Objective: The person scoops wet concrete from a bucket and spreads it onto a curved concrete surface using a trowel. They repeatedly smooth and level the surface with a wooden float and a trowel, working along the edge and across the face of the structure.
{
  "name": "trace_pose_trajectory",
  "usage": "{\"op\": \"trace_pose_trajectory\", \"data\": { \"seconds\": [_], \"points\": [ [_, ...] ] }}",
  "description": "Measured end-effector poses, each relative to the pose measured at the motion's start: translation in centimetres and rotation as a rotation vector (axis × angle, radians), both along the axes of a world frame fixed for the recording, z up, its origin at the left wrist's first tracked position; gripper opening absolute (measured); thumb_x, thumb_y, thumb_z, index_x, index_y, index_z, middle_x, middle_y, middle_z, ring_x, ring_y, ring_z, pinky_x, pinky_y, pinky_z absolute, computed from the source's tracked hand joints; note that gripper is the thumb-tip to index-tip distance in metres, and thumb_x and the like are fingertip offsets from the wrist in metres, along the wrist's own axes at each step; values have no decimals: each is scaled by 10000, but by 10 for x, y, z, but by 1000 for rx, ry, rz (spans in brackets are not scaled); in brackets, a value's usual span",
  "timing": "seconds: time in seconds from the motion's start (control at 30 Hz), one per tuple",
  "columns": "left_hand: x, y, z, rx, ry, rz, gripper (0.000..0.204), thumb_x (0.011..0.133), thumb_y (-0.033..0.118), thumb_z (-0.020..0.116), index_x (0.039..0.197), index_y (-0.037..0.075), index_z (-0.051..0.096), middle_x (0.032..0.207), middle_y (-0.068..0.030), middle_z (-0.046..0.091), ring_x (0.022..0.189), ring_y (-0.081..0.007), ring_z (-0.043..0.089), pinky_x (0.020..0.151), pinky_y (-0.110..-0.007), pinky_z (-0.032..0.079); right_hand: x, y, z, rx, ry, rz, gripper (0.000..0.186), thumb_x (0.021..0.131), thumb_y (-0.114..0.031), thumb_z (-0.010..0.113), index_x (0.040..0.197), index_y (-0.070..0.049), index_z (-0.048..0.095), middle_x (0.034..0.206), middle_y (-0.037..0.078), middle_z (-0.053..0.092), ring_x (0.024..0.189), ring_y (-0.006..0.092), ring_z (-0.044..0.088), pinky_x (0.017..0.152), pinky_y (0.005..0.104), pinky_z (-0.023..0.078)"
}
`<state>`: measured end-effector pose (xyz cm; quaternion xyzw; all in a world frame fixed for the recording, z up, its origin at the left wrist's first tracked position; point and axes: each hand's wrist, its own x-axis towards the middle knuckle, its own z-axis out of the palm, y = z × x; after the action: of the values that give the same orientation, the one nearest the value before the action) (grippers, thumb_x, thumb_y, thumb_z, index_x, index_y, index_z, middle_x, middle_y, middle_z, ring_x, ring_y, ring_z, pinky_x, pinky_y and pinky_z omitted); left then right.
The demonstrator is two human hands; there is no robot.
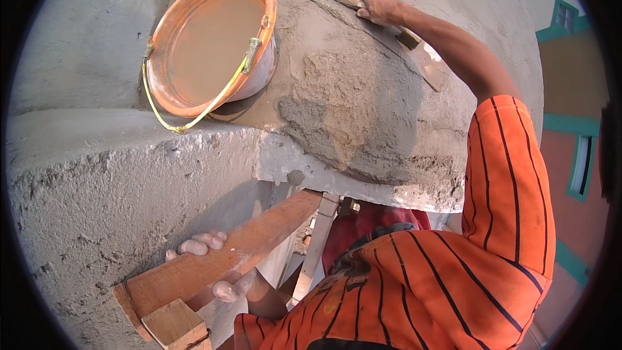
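My right hand [382,10] grips the wooden handle of a long, flat plastering float [427,71], which lies against the grey, curved mortar surface [350,110] at the upper middle. The mortar is rough below the float. At the lower left my left hand [206,245] is wrapped round a reddish wooden plank [272,223], fingers over its upper edge and thumb below. An orange bucket [258,0] with a yellow handle, holding murky grey-brown liquid, stands to the left of the float.
The bucket is on a concrete ledge [78,129] with a rough front face. Short timber blocks [172,324] join the plank at the lower left. An upright timber [319,246] stands below the mortar edge. Pink and teal building walls [564,220] appear at the far right.
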<state>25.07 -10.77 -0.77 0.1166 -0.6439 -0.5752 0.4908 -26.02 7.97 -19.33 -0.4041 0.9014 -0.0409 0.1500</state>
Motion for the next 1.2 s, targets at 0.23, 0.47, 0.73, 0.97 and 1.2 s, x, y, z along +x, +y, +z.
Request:
{"op": "trace_pose_trajectory", "data": {
  "seconds": [0.23, 0.47, 0.73, 0.97, 1.2],
  "points": [
    [-5, -5, -3, 133, 92, -79, 901, 728, 332, 753, 1391, 32, 222, 1026, -103, 511, 868, -211, 563, 787, -339, 530, 88, 13, 28, 10, -196, -4, 383, 971, -286, 468, 1228, -29, 347, 806, 262, 633, 820, 429, 636, 745, 522, 500],
    [0, -8, -9, 200, 161, -85, 891, 680, 228, 748, 1392, 50, 244, 1037, -94, 519, 856, -193, 561, 782, -322, 540, 172, 60, 63, 5, -214, 105, 388, 970, -268, 457, 1272, -69, 316, 786, 243, 623, 797, 429, 629, 724, 526, 494],
    [-6, -6, -6, 144, 169, -118, 815, 705, 167, 673, 1388, 44, 246, 1026, -99, 519, 852, -189, 575, 751, -292, 546, 210, 92, 70, 15, -266, 58, 451, 950, -285, 464, 1331, -119, 290, 720, 234, 606, 690, 426, 614, 640, 515, 482],
    [-4, -4, -6, 194, 189, -149, 811, 703, 159, 672, 1396, 83, 256, 1035, -95, 524, 865, -194, 578, 788, -333, 532, 242, 105, 70, -72, -182, 133, 562, 937, -300, 475, 1424, -149, 237, 707, 218, 606, 631, 380, 621, 626, 500, 499],
    [-11, -1, -2, 94, 121, 0, 753, 699, 251, 650, 1340, 45, 312, 957, -88, 544, 800, -166, 591, 708, -314, 548, 291, 102, 97, 108, -35, 169, 727, 866, -224, 540, 1493, -197, 171, 914, 211, 625, 731, 391, 636, 662, 484, 524]
  ]
}}
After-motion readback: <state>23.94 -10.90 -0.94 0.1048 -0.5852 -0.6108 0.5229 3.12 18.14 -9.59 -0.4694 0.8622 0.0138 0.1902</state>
